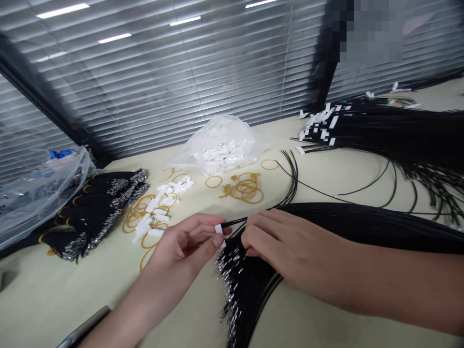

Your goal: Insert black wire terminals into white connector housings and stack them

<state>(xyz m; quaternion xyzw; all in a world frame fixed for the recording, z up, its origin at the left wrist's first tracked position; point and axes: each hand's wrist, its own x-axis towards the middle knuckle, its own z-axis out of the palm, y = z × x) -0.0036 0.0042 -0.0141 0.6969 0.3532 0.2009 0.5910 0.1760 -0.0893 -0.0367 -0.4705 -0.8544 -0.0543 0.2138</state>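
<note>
Between the thumb and fingers of my left hand [197, 241] is a small white connector housing [219, 231]. Thin black wires [234, 222] run from the housing into my right hand [286, 241], whose fingers are closed around them. Under and beside both hands spreads a large bundle of black wires [326, 220], with bare silvery terminals [231, 285] fanned out at its near end. The fingertips of my right hand are partly hidden behind its knuckles.
Loose white housings [154, 210] and yellow rubber bands [248, 187] lie left and ahead. Behind them sits a clear bag of housings [224, 145]. Banded wire bundles [97, 208] lie left, wires with white housings [380, 125] at back right. A dark-edged object [85, 328] shows near left.
</note>
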